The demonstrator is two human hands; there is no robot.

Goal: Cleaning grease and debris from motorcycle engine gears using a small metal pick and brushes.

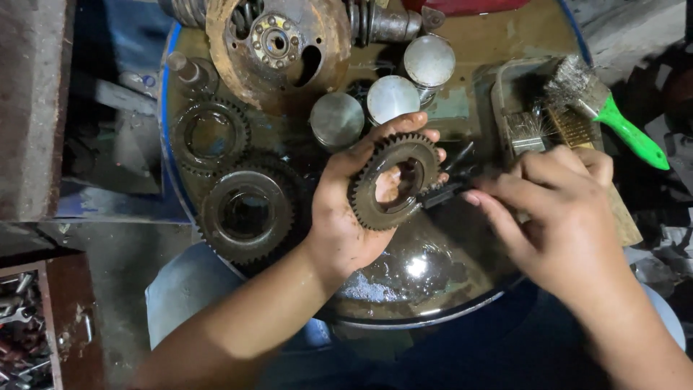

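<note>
My left hand (339, 209) holds a dark, oily toothed gear (368, 206) upright over the round drum top (447, 289), fingers wrapped around its rim. My right hand (559, 213) grips a small dark brush (444, 191) whose tip touches the gear's right edge. Both hands are greasy. The brush's handle is hidden inside my right fist.
Two larger gears (247, 213) (209, 133) lie at the left of the drum top. A rusty flywheel (278, 47) sits at the back, with three shiny pistons (337, 119) (392, 97) (429, 61) near it. A green-handled brush (606, 108) rests over a metal tray (509, 90) at the right.
</note>
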